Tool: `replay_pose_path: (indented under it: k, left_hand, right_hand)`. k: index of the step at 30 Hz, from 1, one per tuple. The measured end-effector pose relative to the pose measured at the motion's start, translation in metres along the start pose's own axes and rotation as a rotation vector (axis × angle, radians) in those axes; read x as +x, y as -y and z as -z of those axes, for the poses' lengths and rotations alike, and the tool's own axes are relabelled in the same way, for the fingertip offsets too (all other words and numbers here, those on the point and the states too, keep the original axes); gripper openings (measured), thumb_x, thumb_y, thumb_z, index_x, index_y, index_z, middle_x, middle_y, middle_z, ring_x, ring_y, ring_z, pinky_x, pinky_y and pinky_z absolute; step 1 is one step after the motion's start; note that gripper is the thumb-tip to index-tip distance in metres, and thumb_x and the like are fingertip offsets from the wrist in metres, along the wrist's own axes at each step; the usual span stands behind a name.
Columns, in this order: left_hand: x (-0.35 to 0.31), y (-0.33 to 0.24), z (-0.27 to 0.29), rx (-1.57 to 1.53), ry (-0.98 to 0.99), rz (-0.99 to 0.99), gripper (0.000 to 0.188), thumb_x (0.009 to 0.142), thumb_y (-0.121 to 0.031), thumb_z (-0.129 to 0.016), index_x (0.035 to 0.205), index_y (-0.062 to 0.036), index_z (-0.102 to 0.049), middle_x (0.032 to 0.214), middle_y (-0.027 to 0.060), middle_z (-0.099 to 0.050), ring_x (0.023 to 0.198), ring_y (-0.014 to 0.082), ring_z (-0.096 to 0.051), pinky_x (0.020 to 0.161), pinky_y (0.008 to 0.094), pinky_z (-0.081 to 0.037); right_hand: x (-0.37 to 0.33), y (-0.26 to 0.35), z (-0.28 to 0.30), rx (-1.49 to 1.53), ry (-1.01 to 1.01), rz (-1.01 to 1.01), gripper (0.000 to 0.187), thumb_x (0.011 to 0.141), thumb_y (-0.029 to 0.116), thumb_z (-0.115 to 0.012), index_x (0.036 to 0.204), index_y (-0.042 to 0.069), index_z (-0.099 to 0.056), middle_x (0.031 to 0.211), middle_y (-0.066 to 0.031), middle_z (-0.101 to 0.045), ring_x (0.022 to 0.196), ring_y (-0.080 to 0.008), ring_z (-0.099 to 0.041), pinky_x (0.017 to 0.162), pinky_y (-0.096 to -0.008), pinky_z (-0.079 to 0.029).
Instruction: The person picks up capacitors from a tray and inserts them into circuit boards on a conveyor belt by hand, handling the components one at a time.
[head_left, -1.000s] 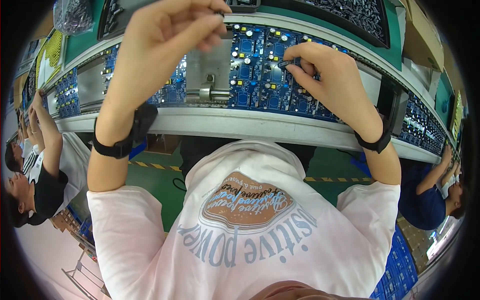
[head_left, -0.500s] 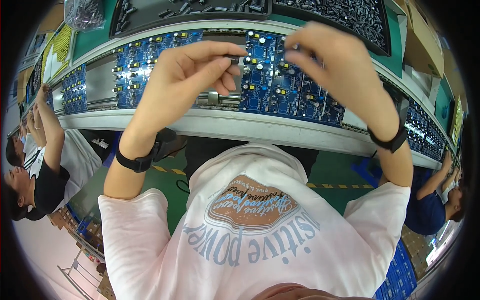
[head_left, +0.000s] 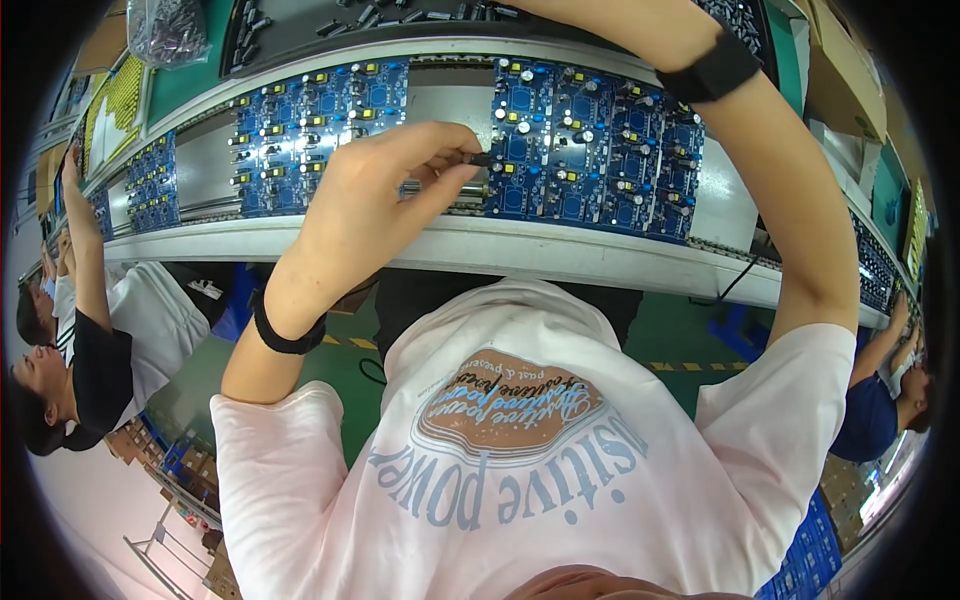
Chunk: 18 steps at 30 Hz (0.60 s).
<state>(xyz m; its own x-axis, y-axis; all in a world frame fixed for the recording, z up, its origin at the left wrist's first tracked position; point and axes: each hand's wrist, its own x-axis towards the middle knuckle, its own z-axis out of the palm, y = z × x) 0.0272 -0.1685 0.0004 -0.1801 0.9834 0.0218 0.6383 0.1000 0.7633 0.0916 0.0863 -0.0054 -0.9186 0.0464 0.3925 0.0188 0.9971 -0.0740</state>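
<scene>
Between the fingertips of my left hand [head_left: 375,185] is a small black cylindrical capacitor [head_left: 480,159], held at the left edge of a blue circuit board panel [head_left: 590,150]. The panel carries rows of small yellow, white and blue parts. My right hand [head_left: 625,22] reaches over the far side of the line, by a black tray [head_left: 400,42] with loose black capacitors. Its fingers are cut off by the upper edge of the picture, so what they hold is hidden.
A second blue board panel [head_left: 320,140] lies to the left on the conveyor, whose pale metal rail [head_left: 480,245] runs along my side. A bag of parts [head_left: 168,35] sits far left, a cardboard box [head_left: 845,70] far right. Other people work at both sides.
My right hand has moved from above the boards up and away to the tray. My left hand has come down slightly, bringing the capacitor to the panel's edge.
</scene>
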Motion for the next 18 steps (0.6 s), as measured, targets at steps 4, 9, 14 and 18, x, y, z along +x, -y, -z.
replay_pose_path:
  k: [4,9,14,18]
  left_hand:
    - [0.003,0.0,-0.008,0.142,0.095,-0.203,0.018,0.086,-0.003,-0.074,0.103,-0.0045,-0.07,0.106,0.0095,-0.069,0.09,0.0273,-0.071,0.074,0.0364,-0.06]
    - [0.009,-0.001,-0.02,0.309,0.164,-0.315,0.02,0.083,-0.007,-0.074,0.101,-0.0058,-0.068,0.112,0.0057,-0.064,0.097,0.0275,-0.067,0.077,0.0394,-0.057]
    - [0.017,0.001,-0.028,0.389,0.13,-0.381,0.02,0.084,-0.009,-0.074,0.102,-0.0057,-0.067,0.11,0.0052,-0.066,0.096,0.0268,-0.067,0.077,0.0392,-0.057]
    - [0.014,0.002,-0.026,0.439,0.146,-0.359,0.019,0.085,-0.01,-0.073,0.104,-0.0054,-0.068,0.107,0.0059,-0.068,0.097,0.0271,-0.067,0.078,0.0389,-0.057]
  right_hand:
    - [-0.023,0.024,0.038,0.216,-0.116,-0.078,0.016,0.082,0.006,-0.065,0.092,-0.004,-0.071,0.084,-0.0237,-0.07,0.08,-0.0393,-0.069,0.077,-0.0433,-0.057]
    - [-0.082,0.04,0.069,0.886,-0.014,-0.482,0.02,0.092,0.003,-0.07,0.109,-0.006,-0.07,0.094,-0.0141,-0.074,0.083,-0.0175,-0.071,0.077,-0.0303,-0.057]
    - [-0.149,0.034,0.044,1.126,-0.112,-0.612,0.018,0.101,0.012,-0.066,0.117,0.004,-0.068,0.092,-0.0058,-0.072,0.078,-0.013,-0.069,0.071,-0.0265,-0.056]
    - [-0.172,0.03,0.048,1.181,-0.008,-0.671,0.02,0.103,0.01,-0.062,0.122,0.002,-0.066,0.091,-0.0033,-0.07,0.08,-0.009,-0.068,0.073,-0.0213,-0.055]
